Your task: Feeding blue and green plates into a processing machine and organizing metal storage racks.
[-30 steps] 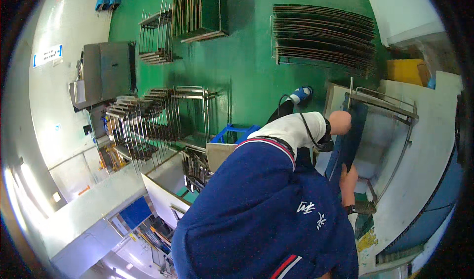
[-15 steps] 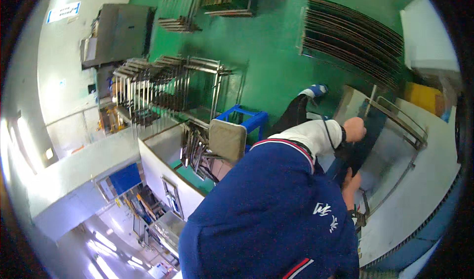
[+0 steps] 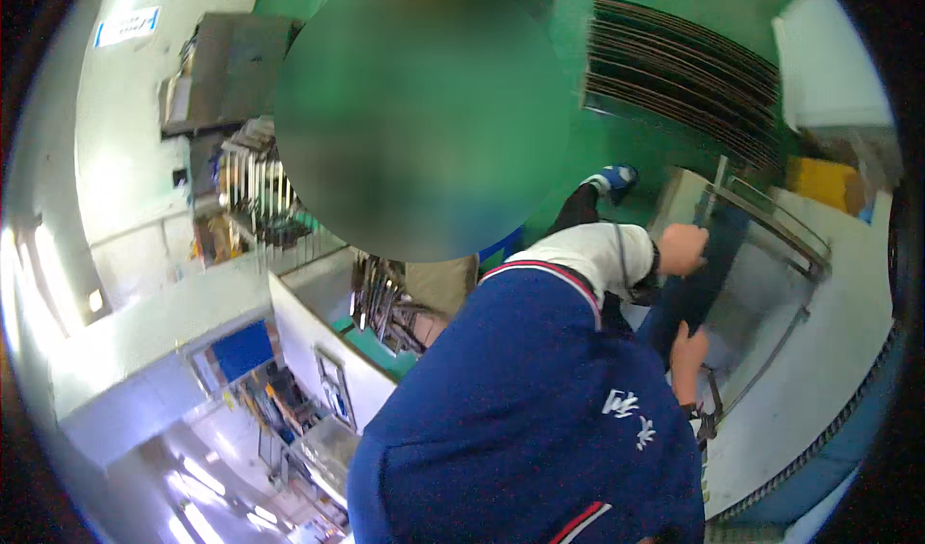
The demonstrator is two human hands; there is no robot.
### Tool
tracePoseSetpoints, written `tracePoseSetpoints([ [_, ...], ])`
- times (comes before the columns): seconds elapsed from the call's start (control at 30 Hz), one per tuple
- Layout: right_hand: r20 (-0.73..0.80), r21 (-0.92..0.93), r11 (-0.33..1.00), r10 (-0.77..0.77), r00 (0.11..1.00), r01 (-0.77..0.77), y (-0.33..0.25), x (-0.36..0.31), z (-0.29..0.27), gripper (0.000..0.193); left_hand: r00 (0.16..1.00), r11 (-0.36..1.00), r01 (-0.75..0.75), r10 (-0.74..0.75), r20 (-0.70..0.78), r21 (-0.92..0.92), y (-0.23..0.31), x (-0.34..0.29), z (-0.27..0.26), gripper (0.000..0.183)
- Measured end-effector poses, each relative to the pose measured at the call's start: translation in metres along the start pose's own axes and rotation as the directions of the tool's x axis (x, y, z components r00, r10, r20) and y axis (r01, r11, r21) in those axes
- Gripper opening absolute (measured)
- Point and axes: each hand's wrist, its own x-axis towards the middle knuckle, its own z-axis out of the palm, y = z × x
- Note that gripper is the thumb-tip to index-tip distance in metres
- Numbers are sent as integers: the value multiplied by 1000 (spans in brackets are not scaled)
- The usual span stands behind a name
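Note:
A dark, flat panel [image 3: 711, 274] lies across the grey machine bed [image 3: 756, 298] at the right. My left hand [image 3: 682, 250], out of a white sleeve with a dark band at the wrist, is closed over the panel's far part. Just beyond its fingers a pale, thin rod [image 3: 717, 185] sticks up; whether the hand grips it is unclear. Nearer, my right hand [image 3: 686, 356] holds the panel's near side, thumb on top. Its other fingers are partly hidden. My blue sweater covers much of the lower middle.
Metal bars [image 3: 780, 231] frame the bed, beside a white table surface [image 3: 819, 380]. Stacked dark panels [image 3: 679, 72] stand on the green floor, near a yellow box [image 3: 826, 193]. Metal racks [image 3: 258, 183] are at the left. A large blurred patch hides the upper middle.
My left hand has shifted slightly left, and the rod beside it stands more upright. The right hand stays at the panel's near side. A blurred patch now covers the upper middle.

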Motion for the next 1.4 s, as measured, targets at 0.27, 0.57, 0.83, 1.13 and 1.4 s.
tracePoseSetpoints([
  [0.27, -15, 65, 993, 98, 995, -97, -42, -10, -26, 23, 931, 911, -135, -17, 364, 389, -6, 28, -10, 16],
  [0.57, -29, 117, 991, 69, 997, -65, -34, -33, -42, 16, 911, 959, -27, -92, 403, 281, -35, 37, 37, 31],
  [0.83, 52, 176, 974, 133, 990, -140, -57, -100, -147, 14, 337, 90, 938, -473, 814, -336, 9, 53, 17, 22],
  [1.13, -290, 820, 507, 767, 573, -265, -31, -208, -231, 31, 71, 604, 733, -524, 849, 312, 20, 87, -3, 33],
  [1.4, -224, 705, 57, 964, 145, 707, 2, -206, -208, 38, 531, 816, -577, 371, 762, 5, 125, 190, 93, 19],
])
